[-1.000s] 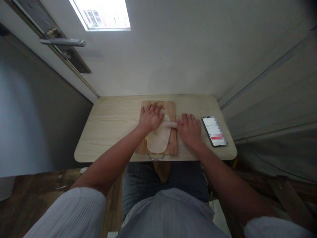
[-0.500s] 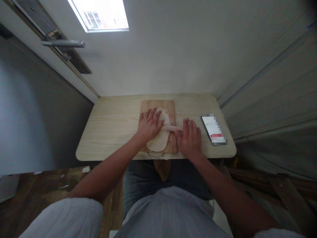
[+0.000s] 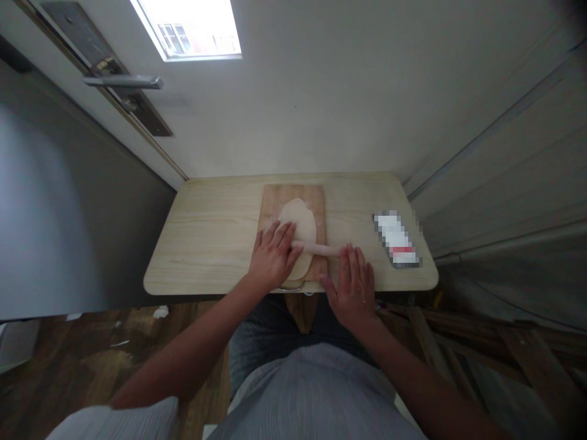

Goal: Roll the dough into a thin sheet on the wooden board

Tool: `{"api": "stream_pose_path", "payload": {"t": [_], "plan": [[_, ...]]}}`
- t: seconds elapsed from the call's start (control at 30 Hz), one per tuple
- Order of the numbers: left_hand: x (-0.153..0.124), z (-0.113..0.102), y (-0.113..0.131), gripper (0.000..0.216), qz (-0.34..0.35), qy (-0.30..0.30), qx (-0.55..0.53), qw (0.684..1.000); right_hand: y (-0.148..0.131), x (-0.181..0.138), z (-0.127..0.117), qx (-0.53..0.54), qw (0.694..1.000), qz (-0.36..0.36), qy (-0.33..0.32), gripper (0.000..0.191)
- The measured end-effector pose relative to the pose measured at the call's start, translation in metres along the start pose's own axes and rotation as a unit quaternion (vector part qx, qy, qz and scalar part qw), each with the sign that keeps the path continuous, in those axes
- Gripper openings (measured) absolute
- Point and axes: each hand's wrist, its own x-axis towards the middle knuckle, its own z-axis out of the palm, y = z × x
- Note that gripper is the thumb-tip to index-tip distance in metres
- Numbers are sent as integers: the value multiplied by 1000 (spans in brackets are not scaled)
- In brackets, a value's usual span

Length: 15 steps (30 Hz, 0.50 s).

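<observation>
A flat, pale oval of dough lies on a wooden cutting board. Across its lower half runs a slim, light rolling pin, tilted slightly down to the right. My left hand rests flat over the pin's left end, fingers stretched out above the dough's left side; that end is hidden. At the other end, right of the board, my right hand touches the pin with its extended fingers, the thumb spread to the left. Neither hand is wrapped round the pin.
The board stands on a small pale wooden table, with its metal handle at the near edge. A phone, partly pixelated, lies at the table's right. Behind rises a white door with a lever handle.
Both hands have moved toward me with the rolling pin, uncovering more of the dough's upper part. The pin now lies under the fingers rather than nearer the palms.
</observation>
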Motion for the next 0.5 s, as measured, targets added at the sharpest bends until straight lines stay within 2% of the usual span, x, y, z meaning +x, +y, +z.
{"api": "stream_pose_path", "payload": {"t": [0.3,0.5], "plan": [[-29,-4,3,60,11,-14,17,1000,-3,-22,-13,2,1000,-8,-21,79],[-2,1,-2,62,2,-6,40,999,7,2,-6,-26,999,-14,-16,73]]}}
